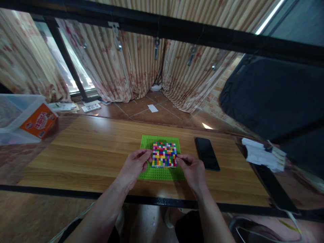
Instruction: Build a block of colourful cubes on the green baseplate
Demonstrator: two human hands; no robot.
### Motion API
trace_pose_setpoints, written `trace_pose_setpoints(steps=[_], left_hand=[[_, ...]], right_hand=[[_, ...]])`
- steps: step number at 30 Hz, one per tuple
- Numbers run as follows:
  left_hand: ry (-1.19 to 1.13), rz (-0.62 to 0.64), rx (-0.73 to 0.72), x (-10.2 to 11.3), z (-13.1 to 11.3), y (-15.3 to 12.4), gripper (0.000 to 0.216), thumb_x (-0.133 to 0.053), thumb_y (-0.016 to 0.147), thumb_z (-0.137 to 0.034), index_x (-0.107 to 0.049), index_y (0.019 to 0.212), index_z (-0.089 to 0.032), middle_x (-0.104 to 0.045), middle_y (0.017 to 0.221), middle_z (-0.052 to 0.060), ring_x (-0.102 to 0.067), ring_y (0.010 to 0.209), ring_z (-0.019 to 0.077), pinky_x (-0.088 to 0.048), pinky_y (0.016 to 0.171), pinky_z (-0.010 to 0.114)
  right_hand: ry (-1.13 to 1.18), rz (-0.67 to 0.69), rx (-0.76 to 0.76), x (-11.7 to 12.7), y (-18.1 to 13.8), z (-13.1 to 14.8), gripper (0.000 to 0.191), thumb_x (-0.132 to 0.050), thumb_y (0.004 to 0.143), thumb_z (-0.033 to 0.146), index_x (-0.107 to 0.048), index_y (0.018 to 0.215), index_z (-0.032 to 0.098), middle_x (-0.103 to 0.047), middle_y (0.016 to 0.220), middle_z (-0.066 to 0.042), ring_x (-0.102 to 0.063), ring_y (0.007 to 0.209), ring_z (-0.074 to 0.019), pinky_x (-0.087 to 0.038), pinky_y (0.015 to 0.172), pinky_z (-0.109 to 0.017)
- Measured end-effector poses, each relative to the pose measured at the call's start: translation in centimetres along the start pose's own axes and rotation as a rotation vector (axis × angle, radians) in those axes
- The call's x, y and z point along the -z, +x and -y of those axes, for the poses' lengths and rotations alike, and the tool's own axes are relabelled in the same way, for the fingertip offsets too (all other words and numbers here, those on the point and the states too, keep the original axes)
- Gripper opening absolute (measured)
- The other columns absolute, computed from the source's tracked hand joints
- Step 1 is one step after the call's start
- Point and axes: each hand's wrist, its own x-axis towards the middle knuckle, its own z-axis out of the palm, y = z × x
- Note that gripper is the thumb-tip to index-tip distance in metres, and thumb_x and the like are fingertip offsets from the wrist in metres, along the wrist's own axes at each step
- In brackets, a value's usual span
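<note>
Bricks (164, 154) in many colours, red, yellow, blue, green, white and pink, form a flat square block that sits on a green baseplate (157, 172). That plate lies flat on the wooden table (88, 152), near its near edge and about midway between left and right. The block covers the middle and far right part of the plate; bare green shows on its left, along the far edge, and in a wide strip on the near side.

Left hand (133, 166) rests on the plate's left part, fingers curled, with thumb and forefinger pinched against the block's left edge near its near corner. Right hand (192, 169) lies at the block's right side, fingers bent, its fingertips touching the right edge of the block near the near corner. Whether either pinch lifts a single brick cannot be told; both hands grasp the block from the sides. Both forearms reach in from the near edge.

Just right of the plate, apart from it, a black phone (207, 153) lies face up. Further right, by the table's right end, is a bundle of white paper (260, 153). At the far left stands a clear plastic bin (15, 108) with an orange box (38, 120) leaning at its right side. Striped curtains (131, 67) hang beyond the table over a tiled floor (152, 116).
</note>
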Motion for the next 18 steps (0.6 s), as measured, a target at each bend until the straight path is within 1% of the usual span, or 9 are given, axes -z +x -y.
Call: trace_pose_setpoints(steps=[4, 12, 15, 18], left_hand=[[0.018, 0.016, -0.005, -0.09, -0.06, 0.04, 0.027, -0.07, 0.07, -0.037, -0.063, 0.079, -0.013, -0.055, 0.062, -0.004, -0.034, 0.043, 0.0013, -0.018, 0.042, 0.018], [0.013, 0.005, 0.006, -0.11, 0.01, 0.1, 0.026, -0.07, 0.07, -0.036, -0.063, 0.08, -0.013, -0.055, 0.063, -0.004, -0.034, 0.044, 0.0015, -0.02, 0.042, 0.017], [0.005, 0.003, 0.004, -0.01, 0.04, 0.11, 0.028, -0.07, 0.069, -0.037, -0.064, 0.079, -0.013, -0.056, 0.063, -0.004, -0.034, 0.043, 0.0015, -0.02, 0.042, 0.017], [-0.008, -0.018, 0.002, 0.07, 0.07, 0.1, 0.03, -0.07, 0.07, -0.039, -0.065, 0.081, -0.013, -0.055, 0.062, -0.004, -0.035, 0.044, 0.0019, -0.021, 0.042, 0.017]], right_hand=[[0.024, -0.019, 0.004, -0.18, 0.04, 0.42, 0.023, -0.073, 0.068, 0.039, -0.075, 0.078, 0.018, -0.076, 0.078, -0.006, -0.069, 0.071, -0.0215, -0.053, 0.069, -0.032], [0.135, -0.034, -0.031, -0.38, 0.29, 0.18, 0.027, -0.079, 0.061, 0.036, -0.074, 0.079, 0.017, -0.075, 0.076, -0.006, -0.068, 0.07, -0.0205, -0.054, 0.068, -0.033], [0.179, -0.023, -0.052, -0.03, 0.52, -0.15, 0.033, -0.082, 0.059, 0.039, -0.074, 0.082, 0.016, -0.075, 0.076, -0.006, -0.067, 0.068, -0.0195, -0.054, 0.067, -0.032], [0.165, -0.062, -0.067, 0.23, 0.73, -0.33, 0.037, -0.079, 0.064, 0.048, -0.075, 0.081, 0.016, -0.074, 0.076, -0.006, -0.065, 0.066, -0.018, -0.052, 0.064, -0.03]])
